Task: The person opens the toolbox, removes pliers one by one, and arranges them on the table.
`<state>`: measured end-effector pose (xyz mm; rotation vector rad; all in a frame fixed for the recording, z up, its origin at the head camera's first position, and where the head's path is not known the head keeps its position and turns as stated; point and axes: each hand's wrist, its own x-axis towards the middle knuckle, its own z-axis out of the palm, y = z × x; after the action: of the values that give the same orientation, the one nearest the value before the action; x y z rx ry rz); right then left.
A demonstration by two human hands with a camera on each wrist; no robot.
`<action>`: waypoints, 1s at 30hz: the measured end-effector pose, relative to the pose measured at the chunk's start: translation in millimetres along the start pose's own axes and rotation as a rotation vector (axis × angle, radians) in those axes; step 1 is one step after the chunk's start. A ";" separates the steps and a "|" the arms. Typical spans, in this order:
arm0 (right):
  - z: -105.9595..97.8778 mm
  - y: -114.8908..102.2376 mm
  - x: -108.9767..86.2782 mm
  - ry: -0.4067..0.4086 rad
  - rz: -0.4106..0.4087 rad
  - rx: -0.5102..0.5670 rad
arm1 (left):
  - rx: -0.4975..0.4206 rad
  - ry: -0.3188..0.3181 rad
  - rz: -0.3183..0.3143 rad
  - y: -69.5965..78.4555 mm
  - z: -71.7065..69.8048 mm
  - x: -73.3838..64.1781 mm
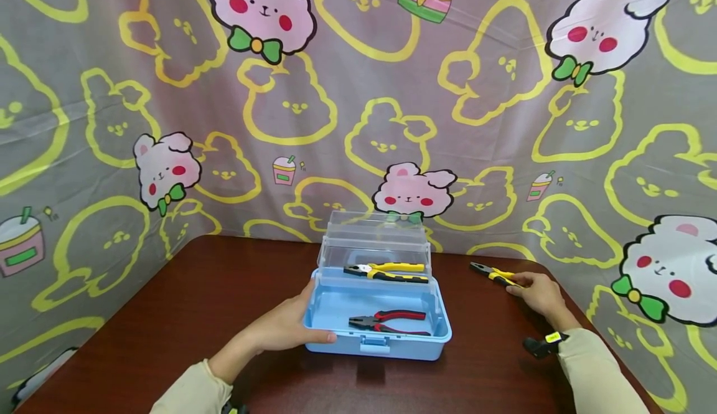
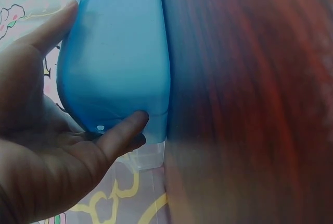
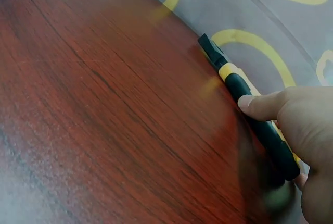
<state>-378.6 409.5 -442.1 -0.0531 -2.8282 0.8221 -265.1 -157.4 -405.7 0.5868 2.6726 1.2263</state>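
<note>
My left hand (image 1: 282,327) holds the left end of a light blue toolbox (image 1: 406,349), its thumb at the front rim. In the left wrist view, the fingers (image 2: 122,133) lie against the box's end wall. Off to the right, my right hand (image 1: 540,296) grips yellow-and-black pliers (image 1: 482,269) by the handles, their dark jaws pointing away; the thumb (image 3: 260,105) presses the black grip in the right wrist view. Inside the toolbox lie red-and-black pliers (image 1: 364,322). Another yellow-and-black pair of pliers (image 1: 400,267) shows at its back, by the clear lid (image 1: 372,243).
The toolbox's lid stands raised at the back, and its latch (image 1: 374,343) is at the front. A dark reddish wooden table (image 1: 224,277) carries everything. Patterned cloth (image 1: 313,115) hangs behind the table and along both sides, near the right hand.
</note>
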 end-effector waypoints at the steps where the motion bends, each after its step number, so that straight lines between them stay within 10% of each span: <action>1: -0.1 -0.1 0.4 0.005 -0.018 0.006 | 0.000 0.000 0.003 0.0 -0.2 0.0; 30: 5.8 -55.5 3.2 0.011 -0.216 0.218 | 0.007 -0.003 -0.006 0.0 0.1 0.3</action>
<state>-381.7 359.9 -416.6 0.2725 -2.6548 1.0663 -265.3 -157.2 -405.7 0.5799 2.6752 1.2145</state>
